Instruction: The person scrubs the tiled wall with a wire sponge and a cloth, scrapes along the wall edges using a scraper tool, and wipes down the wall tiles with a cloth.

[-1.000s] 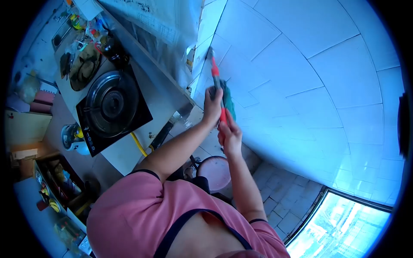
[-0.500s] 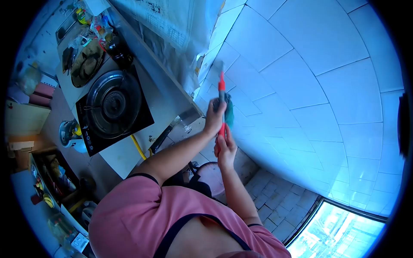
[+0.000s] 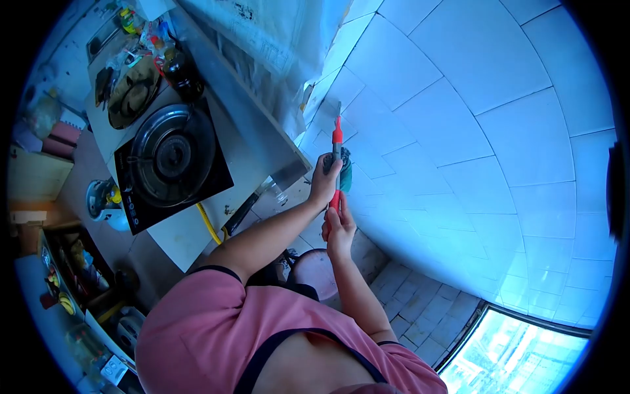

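A slim red-and-grey hand tool with a thin metal tip points up toward the white tiled wall. I cannot tell its exact kind. My left hand is closed round its grey middle. Lower down, my right hand grips the red end of the handle. Something green and dark, perhaps cloth or plastic, shows just behind my left hand; whether I hold it is unclear. The tool's tip is near a tile joint, but contact cannot be made out.
White tiled wall fills the right side, with a bright window below. At left, a counter carries a black cooktop with a round metal burner, a woven tray and bottles. A yellow hose hangs from it. A round stool stands below.
The tool and both hands have shifted slightly down in the view, and the tool's tip, blurred before, is sharper. Both hands keep their grip. The camera view has turned a little.
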Demonstrator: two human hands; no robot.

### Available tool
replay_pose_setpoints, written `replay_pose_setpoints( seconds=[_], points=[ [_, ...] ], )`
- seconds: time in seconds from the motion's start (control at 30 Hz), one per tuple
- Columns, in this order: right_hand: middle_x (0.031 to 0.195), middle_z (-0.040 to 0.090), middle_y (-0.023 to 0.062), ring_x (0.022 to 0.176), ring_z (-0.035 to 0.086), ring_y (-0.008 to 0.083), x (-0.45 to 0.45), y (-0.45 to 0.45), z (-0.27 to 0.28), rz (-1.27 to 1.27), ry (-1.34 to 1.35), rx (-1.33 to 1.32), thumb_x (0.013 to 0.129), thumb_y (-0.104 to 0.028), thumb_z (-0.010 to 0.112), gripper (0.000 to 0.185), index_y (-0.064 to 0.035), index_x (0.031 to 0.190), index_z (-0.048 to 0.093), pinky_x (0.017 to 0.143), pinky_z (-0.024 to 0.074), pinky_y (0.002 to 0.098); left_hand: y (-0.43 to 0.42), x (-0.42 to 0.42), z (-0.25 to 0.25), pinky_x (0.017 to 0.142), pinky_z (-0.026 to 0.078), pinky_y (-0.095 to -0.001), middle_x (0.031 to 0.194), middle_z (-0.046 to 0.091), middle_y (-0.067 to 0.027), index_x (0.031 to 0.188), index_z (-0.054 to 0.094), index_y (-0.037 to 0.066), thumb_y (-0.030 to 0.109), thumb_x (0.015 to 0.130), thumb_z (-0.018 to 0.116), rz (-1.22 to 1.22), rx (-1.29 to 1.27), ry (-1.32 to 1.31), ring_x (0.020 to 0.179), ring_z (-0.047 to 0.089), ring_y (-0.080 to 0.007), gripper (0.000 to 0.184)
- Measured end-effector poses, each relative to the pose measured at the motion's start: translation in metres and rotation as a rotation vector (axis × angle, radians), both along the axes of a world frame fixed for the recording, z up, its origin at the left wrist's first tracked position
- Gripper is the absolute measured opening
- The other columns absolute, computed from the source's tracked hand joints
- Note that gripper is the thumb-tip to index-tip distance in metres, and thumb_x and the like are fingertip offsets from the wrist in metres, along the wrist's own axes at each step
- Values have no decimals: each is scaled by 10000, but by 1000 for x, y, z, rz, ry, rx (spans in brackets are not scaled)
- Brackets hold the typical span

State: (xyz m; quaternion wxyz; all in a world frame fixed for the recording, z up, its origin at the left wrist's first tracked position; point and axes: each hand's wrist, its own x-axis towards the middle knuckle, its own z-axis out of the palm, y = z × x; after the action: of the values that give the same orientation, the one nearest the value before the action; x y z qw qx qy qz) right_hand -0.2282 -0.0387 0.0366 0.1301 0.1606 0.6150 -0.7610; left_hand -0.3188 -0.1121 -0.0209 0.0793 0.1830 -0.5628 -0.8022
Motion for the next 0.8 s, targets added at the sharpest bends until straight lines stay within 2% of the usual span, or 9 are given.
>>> replay_pose_setpoints(
  seconds=[0.07,0.2,0.27,0.33,0.4,0.47,0.6,0.7,0.8],
  points=[
    [675,501,-20,423,384,34,-14,2,-4,53,-26,28,911,-102,530,488,-73,1380,401,376,296,197,-4,-13,-10,821,421,-276,987,562,-51,1120,484,31,338,900,573,68,76,-11,904,523,-134,388],
    [691,509,-5,418,393,38,-4,0,-2,32,-25,45,908,-112,534,486,-71,1375,406,361,296,196,-3,-9,-20,819,422,-280,976,570,-57,1118,489,27,332,898,568,21,88,22,898,527,-141,384],
    [687,510,-1,416,396,42,-5,5,-2,12,-13,39,905,-119,538,480,-69,1367,418,361,306,197,9,-4,-20,822,425,-292,980,571,-61,1110,489,29,324,897,572,22,23,-18,900,530,-143,373],
    [680,501,-9,416,396,42,-20,5,-1,66,-54,42,906,-120,535,487,-70,1374,408,365,313,200,-4,-18,-11,821,429,-297,976,570,-62,1101,477,23,309,898,577,86,90,-4,902,531,-142,364],
    [682,500,-10,416,394,41,-16,1,-5,79,-42,56,910,-111,523,490,-71,1381,396,367,311,199,-9,-15,-3,811,431,-289,977,569,-57,1096,464,20,288,902,577,65,80,-64,899,528,-128,350],
    [680,502,-10,420,394,43,-3,5,-2,50,-11,62,913,-102,512,493,-68,1388,382,365,304,199,-1,-7,-4,799,430,-271,973,567,-51,1099,461,18,278,905,576,19,114,7,888,524,-117,344],
    [706,515,18,436,389,51,-3,8,39,29,30,-38,922,-127,509,493,-53,1389,367,366,281,202,3,-10,46,787,428,-266,969,553,-49,1098,466,13,261,907,575,68,80,59,862,511,-119,332],
    [716,519,22,437,375,52,-18,-1,41,50,43,-87,922,-127,503,503,-47,1394,351,368,269,200,-15,-21,68,786,432,-274,969,549,-53,1109,465,15,260,898,581,79,153,103,856,511,-122,344],
    [721,520,17,431,358,43,0,8,41,8,3,-73,926,-118,491,501,-56,1400,342,366,267,190,6,-13,49,780,435,-277,956,555,-59,1106,469,20,258,897,580,56,202,117,844,515,-122,336]
  ],
)
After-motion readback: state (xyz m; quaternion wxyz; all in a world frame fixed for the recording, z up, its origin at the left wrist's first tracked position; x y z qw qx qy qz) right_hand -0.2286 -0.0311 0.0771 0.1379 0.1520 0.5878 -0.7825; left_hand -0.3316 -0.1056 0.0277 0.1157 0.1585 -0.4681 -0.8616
